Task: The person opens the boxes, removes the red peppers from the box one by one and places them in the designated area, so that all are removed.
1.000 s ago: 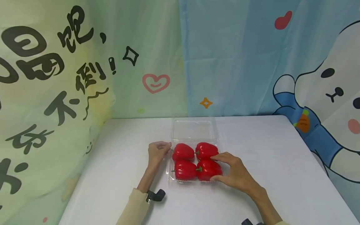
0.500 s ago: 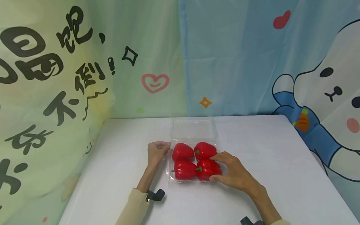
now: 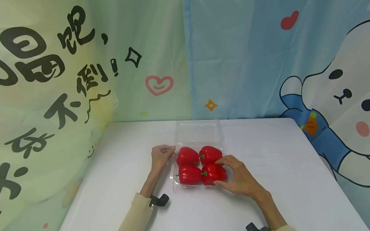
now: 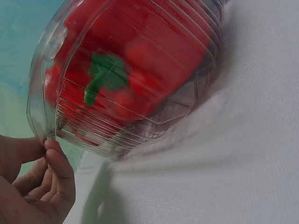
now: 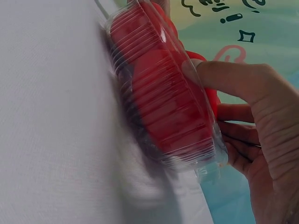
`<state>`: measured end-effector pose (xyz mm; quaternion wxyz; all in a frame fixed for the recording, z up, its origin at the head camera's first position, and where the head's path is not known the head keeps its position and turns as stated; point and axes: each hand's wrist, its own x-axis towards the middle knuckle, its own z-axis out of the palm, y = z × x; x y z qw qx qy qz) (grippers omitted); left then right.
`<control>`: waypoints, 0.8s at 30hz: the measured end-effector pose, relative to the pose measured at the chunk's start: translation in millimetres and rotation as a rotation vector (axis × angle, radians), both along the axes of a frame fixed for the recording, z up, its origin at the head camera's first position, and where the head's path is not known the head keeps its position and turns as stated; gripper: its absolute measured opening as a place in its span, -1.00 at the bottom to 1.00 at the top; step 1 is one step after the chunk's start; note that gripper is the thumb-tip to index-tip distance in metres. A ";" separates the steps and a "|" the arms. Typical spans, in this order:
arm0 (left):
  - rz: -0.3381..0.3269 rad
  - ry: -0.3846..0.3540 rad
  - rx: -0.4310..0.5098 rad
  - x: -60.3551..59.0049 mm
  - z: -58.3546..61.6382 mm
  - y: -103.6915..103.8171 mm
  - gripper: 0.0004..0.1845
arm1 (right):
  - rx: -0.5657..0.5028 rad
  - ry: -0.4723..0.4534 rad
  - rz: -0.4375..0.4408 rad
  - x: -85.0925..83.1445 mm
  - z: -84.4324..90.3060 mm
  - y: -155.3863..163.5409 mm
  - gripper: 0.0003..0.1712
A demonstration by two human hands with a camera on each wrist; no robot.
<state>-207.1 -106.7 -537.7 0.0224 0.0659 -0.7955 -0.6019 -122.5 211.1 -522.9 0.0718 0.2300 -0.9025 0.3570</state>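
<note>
A clear plastic clamshell box (image 3: 173, 175) holds red bell peppers in two rows, stems pointing left. My left hand (image 3: 161, 157) pinches the box's left rim between thumb and forefinger; the left wrist view shows this rim (image 4: 41, 112) close up, with a green stem (image 4: 106, 77) behind the ribbed wall. My right hand (image 3: 241, 176) grips the front right bell pepper (image 3: 212, 175), fingers at its far side and thumb at its near side. That pepper sits inside the box. In the right wrist view, the thumb (image 5: 224, 77) reaches over the rim onto the pepper.
The box's transparent lid (image 3: 198, 133) lies folded back behind the peppers, near the table's far edge. A white cloth covers the table (image 3: 121, 160). Printed curtains (image 3: 156, 57) hang behind and to the left.
My right hand has edged slightly left on the front right bell pepper, and the back right one has shifted slightly left. The left hand keeps its pinch on the rim.
</note>
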 end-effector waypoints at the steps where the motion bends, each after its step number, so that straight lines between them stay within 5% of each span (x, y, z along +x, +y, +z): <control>1: -0.002 -0.001 0.005 -0.1 0.3 -0.1 -0.80 | -0.001 0.002 -0.003 -0.2 -0.7 -0.1 -0.16; 24: -0.001 -0.013 -0.006 -2.2 -2.7 -1.0 -0.79 | -0.113 0.002 -0.002 -2.7 -7.5 -1.6 -0.23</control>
